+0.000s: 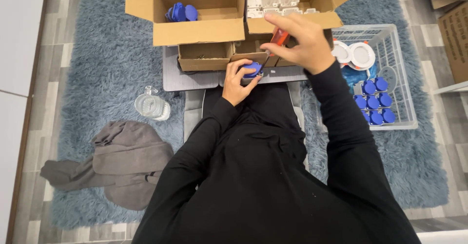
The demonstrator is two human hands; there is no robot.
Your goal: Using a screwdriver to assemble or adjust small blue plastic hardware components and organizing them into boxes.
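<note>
Left hand [237,79]: closed around a small blue cap [252,69], pinning it at the near edge of the low grey table [190,79], about the middle of that edge.

Right hand [301,40]: wrapped around the red handle of a screwdriver [277,40], shaft slanting down to the blue cap; the tip appears to touch it, though the contact point is too small to tell.

Left box [197,11], far left of the table: open, a few blue caps in its back left corner.

Right box [292,5], far right of the table: open, rows of white square parts.

Small open boxes [204,56]: along the middle of the table.

White basket [390,73], on the blue rug just right of the table: blue caps in rows, white round pieces at its far edge.

Glass jug [152,105] and grey garment [122,166]: on the rug, left.

Risk, as a judgement: the tip could slip off the cap into the left fingers, since they sit right beside it; a hard push could skid the cap off the edge.
</note>
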